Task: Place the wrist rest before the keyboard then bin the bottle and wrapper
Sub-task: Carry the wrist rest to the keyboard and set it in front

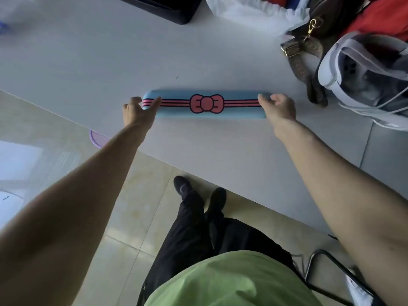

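A long blue wrist rest [238, 111] with pink stripes and a pink bow lies flat on the white table [110, 69]. My left hand [138, 112] grips its left end, thumb on top. My right hand [278, 108] grips its right end. A dark object, cut off by the frame [167, 7], sits at the table's far edge; I cannot tell whether it is the keyboard. A blurred blue-and-clear thing [8, 21] lies at the far left. No wrapper is in view.
A white headset [366, 78] and a brown bag with a strap [309, 58] crowd the table's right side, with white cloth [249, 7] behind. A purple rim [97, 138] shows under the table edge. A black chair frame [326, 268] stands at my right.
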